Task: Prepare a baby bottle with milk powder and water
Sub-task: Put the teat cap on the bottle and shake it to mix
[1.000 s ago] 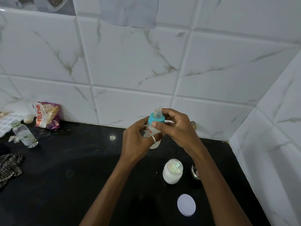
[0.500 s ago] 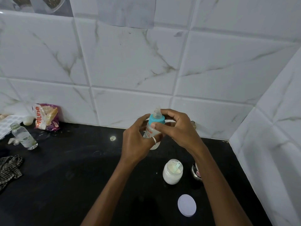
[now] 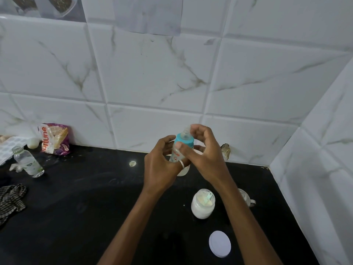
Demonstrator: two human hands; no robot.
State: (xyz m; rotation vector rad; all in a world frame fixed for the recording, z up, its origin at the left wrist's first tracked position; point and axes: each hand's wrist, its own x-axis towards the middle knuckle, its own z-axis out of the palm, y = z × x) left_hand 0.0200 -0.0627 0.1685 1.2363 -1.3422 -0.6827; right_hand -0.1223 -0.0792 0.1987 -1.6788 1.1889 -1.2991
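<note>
Cloth (image 3: 11,199) lies far left of the bottle (image 3: 180,157), on the black counter (image 3: 76,217). A small clear bottle (image 3: 28,162) stands open near it, looking nearly empty. Behind that leans a packet (image 3: 54,138) with orange letters reading "rtune". The left hand (image 3: 162,165) wraps the bottle's body, held up over the counter. Red writing on it is too small to read. The right hand (image 3: 202,150) curls around its blue cap (image 3: 184,140). Right of and below the bottle stands an open jar (image 3: 202,203) of white powder with a scoop inside. Its white lid (image 3: 219,243) lies flat nearby.
</note>
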